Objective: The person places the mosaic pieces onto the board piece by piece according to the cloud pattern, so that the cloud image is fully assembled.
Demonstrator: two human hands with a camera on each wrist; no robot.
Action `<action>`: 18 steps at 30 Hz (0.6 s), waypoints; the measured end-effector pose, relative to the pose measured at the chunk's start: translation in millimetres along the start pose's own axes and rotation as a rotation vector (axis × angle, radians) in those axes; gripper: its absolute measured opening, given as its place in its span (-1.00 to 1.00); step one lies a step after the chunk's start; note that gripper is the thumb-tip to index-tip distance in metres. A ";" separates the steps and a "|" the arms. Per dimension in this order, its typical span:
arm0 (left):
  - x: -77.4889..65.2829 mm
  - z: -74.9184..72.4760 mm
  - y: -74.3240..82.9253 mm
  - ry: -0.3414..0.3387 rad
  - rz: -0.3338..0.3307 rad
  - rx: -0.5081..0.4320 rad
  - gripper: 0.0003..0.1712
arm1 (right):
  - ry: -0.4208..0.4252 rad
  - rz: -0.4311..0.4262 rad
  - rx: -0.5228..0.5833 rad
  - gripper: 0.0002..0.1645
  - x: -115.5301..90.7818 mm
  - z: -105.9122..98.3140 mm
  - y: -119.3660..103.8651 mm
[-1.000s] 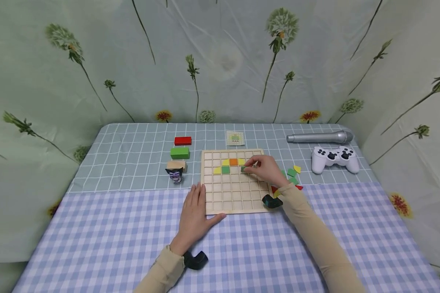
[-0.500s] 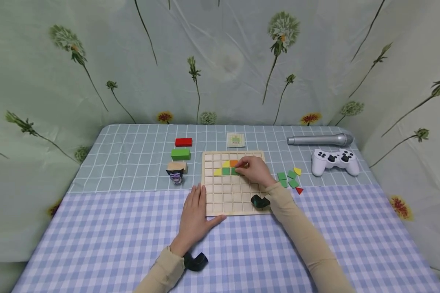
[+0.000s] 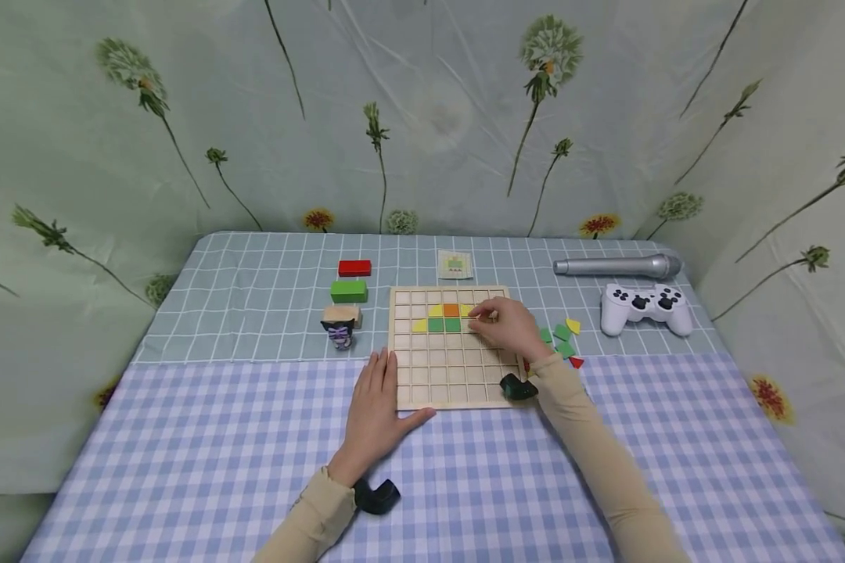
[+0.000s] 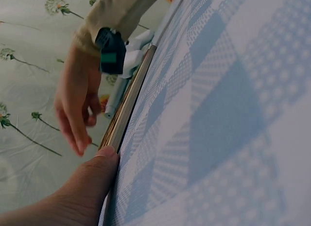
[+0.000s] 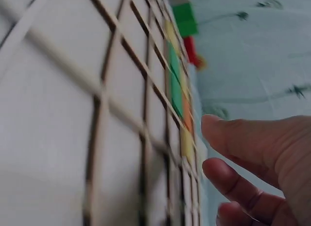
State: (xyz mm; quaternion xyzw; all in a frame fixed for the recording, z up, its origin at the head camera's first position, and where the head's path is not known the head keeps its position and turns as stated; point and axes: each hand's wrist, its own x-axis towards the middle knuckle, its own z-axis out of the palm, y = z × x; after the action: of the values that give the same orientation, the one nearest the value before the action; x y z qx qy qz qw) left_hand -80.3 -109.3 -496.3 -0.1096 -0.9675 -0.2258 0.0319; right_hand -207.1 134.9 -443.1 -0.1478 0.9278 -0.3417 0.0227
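The grip of the right hand [image 3: 505,324], right of the frame's centre, was loosely bent, thumb and fingertips parted with a gap between them. The grip of the left hand [image 3: 375,410], at lower centre, was spread, fingers straight along a board's left edge, thumb against its bottom edge.

A flowered backdrop [image 3: 253,62] filled the upper part of the frame. Below it spread the counter [image 3: 218,453], under checked cloth. The wooden grid board [image 3: 436,375] lay at the centre, partly beneath the right hand. A silver microphone [image 3: 616,267] lay at the right, just above a white game controller [image 3: 645,310]. Left of the board stood a green block [image 3: 349,292], with a red block [image 3: 355,268] above it in the frame and a small figure [image 3: 340,335] below. Above the board lay a pattern card [image 3: 454,264]. In the board's upper rows sat an orange tile [image 3: 451,310], two green tiles [image 3: 453,324] and yellow pieces [image 3: 419,326]. Loose green pieces [image 3: 566,349] and a red triangle [image 3: 577,362] lay right of the board.
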 end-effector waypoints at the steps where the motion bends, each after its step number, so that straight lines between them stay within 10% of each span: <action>1: -0.2 -0.1 -0.1 -0.002 0.000 0.000 0.27 | 0.016 0.001 0.011 -0.80 -4.5 -6.0 4.5; 7: -1.6 -1.0 -2.0 -0.002 -0.004 0.000 0.27 | 0.061 0.017 -0.028 -0.80 -27.7 -41.3 41.9; 18: -0.8 0.7 -1.5 0.005 0.009 -0.009 0.26 | -0.102 0.037 -0.154 -0.76 -43.5 -64.9 75.0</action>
State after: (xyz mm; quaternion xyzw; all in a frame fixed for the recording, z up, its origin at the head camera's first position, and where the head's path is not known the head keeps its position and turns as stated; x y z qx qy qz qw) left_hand -79.8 -110.4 -497.6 -0.1137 -0.9659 -0.2301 0.0347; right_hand -194.2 242.4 -444.1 -0.1495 0.9515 -0.2608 0.0649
